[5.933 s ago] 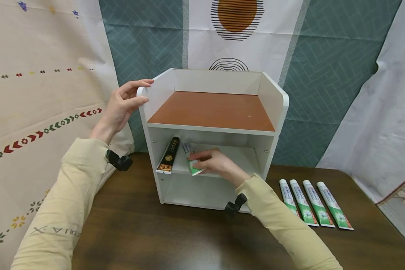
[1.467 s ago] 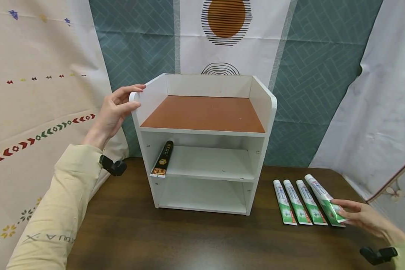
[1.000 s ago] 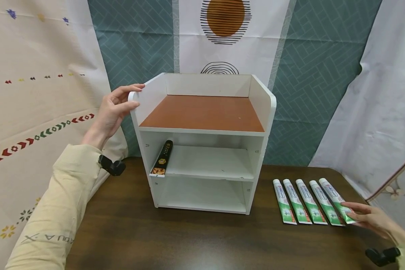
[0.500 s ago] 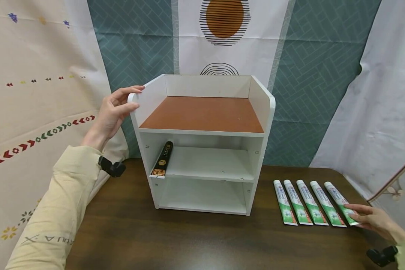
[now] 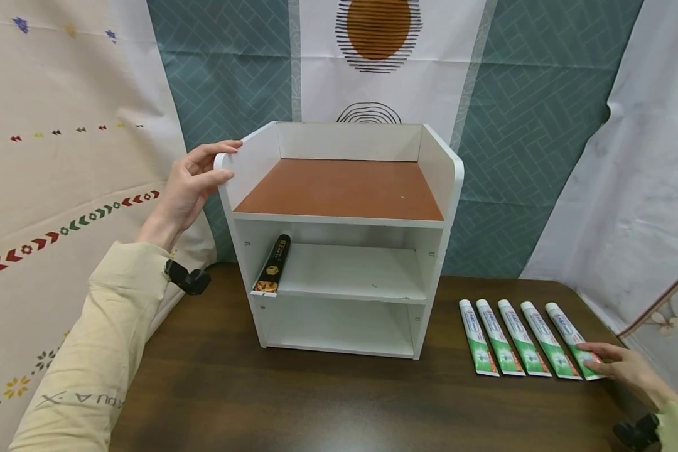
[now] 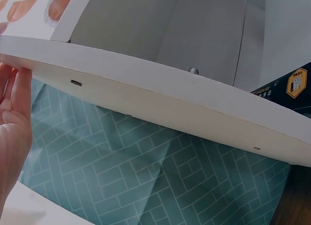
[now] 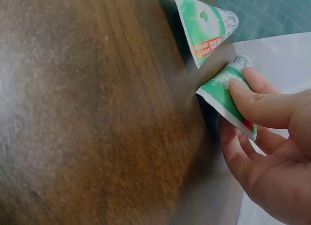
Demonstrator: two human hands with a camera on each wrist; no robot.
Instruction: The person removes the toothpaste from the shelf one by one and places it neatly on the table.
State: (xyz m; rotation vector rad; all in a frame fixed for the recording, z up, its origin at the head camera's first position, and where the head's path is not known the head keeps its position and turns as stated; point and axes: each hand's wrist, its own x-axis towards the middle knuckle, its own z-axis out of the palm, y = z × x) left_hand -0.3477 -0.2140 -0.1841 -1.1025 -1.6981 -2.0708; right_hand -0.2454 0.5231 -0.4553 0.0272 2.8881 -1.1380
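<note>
The right hand sits low at the frame's edge in the head view, its wrist cut off; the wrist camera shows the fingers on the crimped tail of the outermost toothpaste tube, thumb under, pinching it. The print on the tubes is too small to read. Count them: five green-and-white toothpaste tubes in a row on the dark wooden table, side by side, caps pointing away, and the held one is the rightmost, lying flat with only its near end in the grip. One black tube lies at the left of the white shelf unit's middle shelf. The left hand grips the unit's top left corner, fingers curled over the rim, thumb on the side panel. The left wrist view shows little beyond the panel edge.
</note>
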